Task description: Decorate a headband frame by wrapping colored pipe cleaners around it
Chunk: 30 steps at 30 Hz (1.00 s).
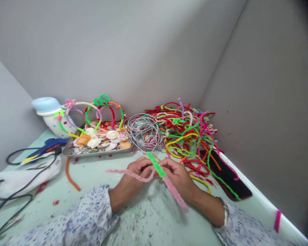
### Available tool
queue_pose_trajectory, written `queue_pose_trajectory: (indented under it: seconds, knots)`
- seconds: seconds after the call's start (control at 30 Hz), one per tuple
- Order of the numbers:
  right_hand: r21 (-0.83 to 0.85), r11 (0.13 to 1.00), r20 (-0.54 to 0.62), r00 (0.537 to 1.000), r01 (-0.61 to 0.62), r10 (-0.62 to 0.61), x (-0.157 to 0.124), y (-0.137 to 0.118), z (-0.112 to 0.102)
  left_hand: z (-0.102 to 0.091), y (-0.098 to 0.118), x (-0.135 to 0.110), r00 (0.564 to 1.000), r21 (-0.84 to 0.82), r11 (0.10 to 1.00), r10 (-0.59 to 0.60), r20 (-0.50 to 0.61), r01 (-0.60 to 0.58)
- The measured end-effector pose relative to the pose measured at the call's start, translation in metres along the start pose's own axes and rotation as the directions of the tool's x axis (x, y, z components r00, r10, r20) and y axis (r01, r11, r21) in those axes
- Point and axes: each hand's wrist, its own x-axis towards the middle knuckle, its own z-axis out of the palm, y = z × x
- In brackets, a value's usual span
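Above the middle of the table, my left hand and my right hand meet at a green and pink pipe cleaner band. Its upper part is wrapped in green, its lower part in pink, and it slants down to the right. A loose pink pipe cleaner runs from the band leftward across my left hand. The fingers of both hands are closed at the band, my left ones near the loose strand and my right ones on the far side. The fingertips are partly hidden behind the band.
Behind my hands lie a coil of grey wire and a heap of coloured pipe cleaners. A metal tray holds shells, with finished-looking headbands on it. A black phone-like slab, black cables and a white bottle flank them.
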Motion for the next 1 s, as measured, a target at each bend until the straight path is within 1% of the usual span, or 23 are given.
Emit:
queue_pose_trajectory:
  seconds: [0.1, 0.23, 0.3, 0.5, 0.57, 0.63, 0.7, 0.83, 1.0]
  knots:
    - [0.033, 0.999, 0.02, 1.0, -0.005, 0.004, -0.001, -0.002, 0.0, 0.0, -0.003, 0.001, 0.999, -0.046, 0.999, -0.023, 0.032, 0.024]
    - [0.036, 0.999, 0.033, 0.999, 0.002, -0.003, -0.001, -0.001, 0.0, 0.002, -0.007, 0.003, 0.994, -0.202, 0.975, -0.076, 0.084, 0.092]
    - [0.036, 0.999, 0.038, 0.999, -0.006, 0.004, -0.001, -0.001, 0.0, 0.002, -0.008, 0.005, 0.99, -0.251, 0.96, -0.096, 0.106, 0.12]
    - [0.022, 1.0, 0.058, 0.998, -0.014, 0.012, -0.003, -0.004, 0.001, 0.003, -0.01, 0.004, 0.986, -0.388, 0.908, -0.118, 0.12, 0.156]
    - [0.016, 1.0, 0.061, 0.998, -0.007, 0.006, -0.003, -0.005, 0.002, 0.002, -0.012, 0.003, 0.983, -0.386, 0.906, -0.14, 0.116, 0.175]
    - [0.006, 1.0, 0.056, 0.998, 0.0, 0.0, -0.003, -0.005, 0.002, 0.002, -0.014, 0.003, 0.984, -0.35, 0.92, -0.145, 0.106, 0.174]
    - [-0.008, 1.0, 0.053, 0.999, 0.006, -0.006, -0.004, -0.005, 0.003, 0.002, -0.016, 0.004, 0.986, -0.318, 0.934, -0.135, 0.1, 0.16]
    - [-0.051, 0.997, 0.056, 0.997, 0.05, -0.047, -0.003, -0.002, 0.004, 0.0, -0.019, 0.005, 0.988, -0.322, 0.937, -0.099, 0.117, 0.132]
    - [-0.137, 0.983, 0.042, 0.992, 0.123, -0.118, -0.004, 0.003, 0.003, -0.001, -0.008, 0.002, 0.992, -0.308, 0.945, -0.087, 0.088, 0.11]
